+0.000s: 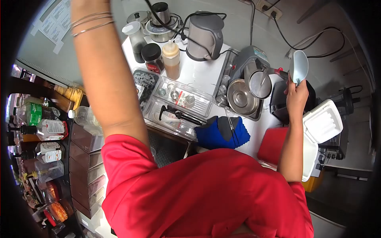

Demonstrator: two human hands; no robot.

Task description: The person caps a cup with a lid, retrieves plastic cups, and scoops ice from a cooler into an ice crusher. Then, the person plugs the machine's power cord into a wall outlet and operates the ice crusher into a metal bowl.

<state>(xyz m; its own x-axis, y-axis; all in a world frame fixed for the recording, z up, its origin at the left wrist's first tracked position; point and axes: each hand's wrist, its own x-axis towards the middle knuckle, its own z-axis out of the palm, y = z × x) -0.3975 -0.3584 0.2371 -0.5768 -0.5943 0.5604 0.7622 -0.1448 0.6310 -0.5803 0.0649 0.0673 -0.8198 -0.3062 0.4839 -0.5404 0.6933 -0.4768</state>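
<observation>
My right hand (pixel 297 95) is raised at the right and closed around the lower end of a pale blue scoop (pixel 299 65), which stands upright above the fist. Just left of it, a small metal pan (pixel 260 84) with a black and red handle rests partly over a steel bowl (pixel 240 98). A black container (pixel 279 105) sits below my right wrist. My left arm (pixel 107 75), with thin bracelets at the wrist, stretches up past the top edge, so the left hand is out of sight. Nearest beneath that arm are a dark-lidded jar (pixel 152 57) and a squeeze bottle (pixel 171 59).
A grey kettle (pixel 204 37) and a blender-like appliance (pixel 160 23) stand at the back with loose cords. Clear trays (pixel 178 99), a blue cloth (pixel 222 133) and tongs (pixel 231 127) lie in front. An open white foam box (pixel 323 121) is at right; bottles (pixel 51 129) line the left shelf.
</observation>
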